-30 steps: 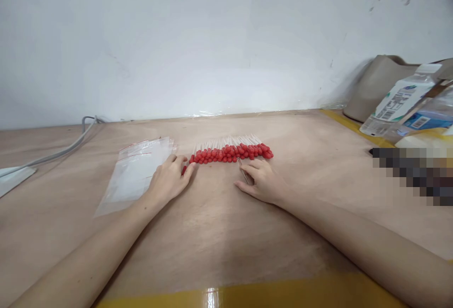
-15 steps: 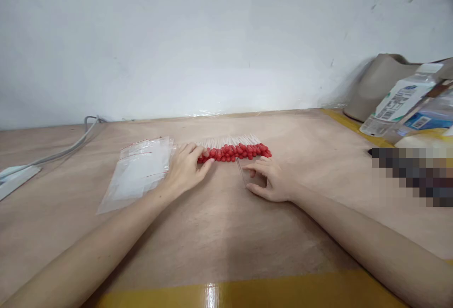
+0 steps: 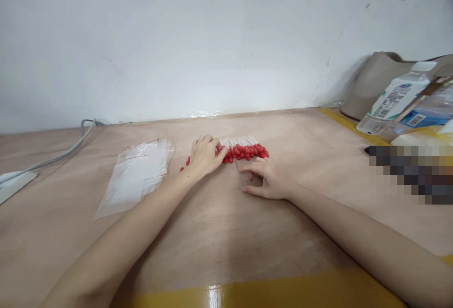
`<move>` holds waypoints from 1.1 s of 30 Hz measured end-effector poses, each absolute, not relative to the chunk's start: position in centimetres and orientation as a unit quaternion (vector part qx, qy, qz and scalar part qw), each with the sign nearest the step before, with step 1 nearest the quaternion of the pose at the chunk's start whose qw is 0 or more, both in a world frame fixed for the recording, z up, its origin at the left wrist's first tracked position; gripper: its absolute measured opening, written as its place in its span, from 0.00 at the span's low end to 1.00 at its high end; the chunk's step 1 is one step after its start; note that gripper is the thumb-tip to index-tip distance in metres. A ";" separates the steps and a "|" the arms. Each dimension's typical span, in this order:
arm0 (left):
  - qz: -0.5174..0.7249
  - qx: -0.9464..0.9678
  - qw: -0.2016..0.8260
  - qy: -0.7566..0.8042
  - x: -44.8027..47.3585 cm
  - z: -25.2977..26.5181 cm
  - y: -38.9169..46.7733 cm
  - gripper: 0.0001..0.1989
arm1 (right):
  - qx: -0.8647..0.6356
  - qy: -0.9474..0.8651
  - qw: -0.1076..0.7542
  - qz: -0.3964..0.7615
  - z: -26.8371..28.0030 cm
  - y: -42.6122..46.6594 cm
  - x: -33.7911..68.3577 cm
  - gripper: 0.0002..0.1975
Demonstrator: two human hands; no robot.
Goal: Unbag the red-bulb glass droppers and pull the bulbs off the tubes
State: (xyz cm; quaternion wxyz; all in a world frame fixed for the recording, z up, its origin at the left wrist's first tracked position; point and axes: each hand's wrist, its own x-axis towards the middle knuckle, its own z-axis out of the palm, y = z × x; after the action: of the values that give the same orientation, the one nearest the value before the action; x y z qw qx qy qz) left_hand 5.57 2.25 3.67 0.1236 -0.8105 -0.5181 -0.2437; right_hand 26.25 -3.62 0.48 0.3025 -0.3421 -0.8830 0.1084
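Note:
A row of white sticks with red rounded tips, like cotton swabs, lies on the table with the red ends toward me. My left hand is curled over the left part of the row, its thumb against the red tips; its fingertips are partly hidden. A few red tips show to the left of that hand. To the front right of the row, my right hand has thumb and fingers set around a clear, thin-edged piece. Its full shape is hard to make out.
Clear zip bags lie stacked at the left. A grey cable runs along the far left. At the right stand a labelled bottle and a grey-brown container. Yellow tape edges the table.
My left hand has moved right along the row, and a few red tips now show on its left. The right hand stays around the clear piece. The view has shifted slightly.

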 end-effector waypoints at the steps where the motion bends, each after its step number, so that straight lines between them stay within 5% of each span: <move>1: -0.249 -0.805 0.124 -0.524 5.6 3.7 2.1 0.14 | -0.343 -0.883 0.301 0.107 0.5 -3.6 26.2 0.20; 5: -0.284 -0.767 0.134 -0.559 5.2 4.2 0.9 0.12 | -0.345 -0.879 0.314 0.098 0.3 -3.6 26.2 0.21; 13: -0.359 -0.806 0.074 -0.465 0.5 2.7 -3.5 0.09 | -0.387 -0.786 0.482 0.018 0.3 -3.5 26.0 0.23; 19: -0.348 -0.857 -0.045 -0.378 0.3 1.3 -4.6 0.08 | -0.328 -0.856 0.396 -0.045 0.3 -4.0 25.6 0.22; 33: -0.318 -0.889 -0.036 -0.329 1.2 1.0 -4.5 0.11 | -0.302 -0.891 0.329 -0.085 -0.1 -4.4 24.3 0.09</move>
State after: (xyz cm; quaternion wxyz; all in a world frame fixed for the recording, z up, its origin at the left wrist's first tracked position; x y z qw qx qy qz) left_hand 1.21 -4.46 1.03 -0.0361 -0.8886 -0.3289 -0.3177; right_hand 24.32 -4.37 -0.09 0.3286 -0.3020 -0.8908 -0.0852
